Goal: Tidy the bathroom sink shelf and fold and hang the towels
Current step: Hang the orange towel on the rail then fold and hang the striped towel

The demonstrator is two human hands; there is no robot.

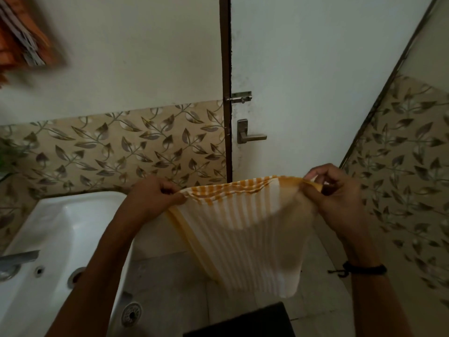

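Observation:
A white towel with yellow stripes and a checked top border [245, 222] hangs stretched between my two hands in front of the door. My left hand [155, 194] pinches its top left corner. My right hand [332, 190] grips the top right corner, with a black band on that wrist. The cloth droops down toward the floor, folded over itself. An orange striped towel [21, 37] hangs blurred on the wall at the upper left.
A white sink [60, 229] with a metal tap [17, 259] stands at the lower left. The closed door [303, 93] has a bolt [239, 98] and a lever handle [250, 136]. Leaf-pattern tiles cover the lower walls. A dark object [245, 324] lies at the bottom edge.

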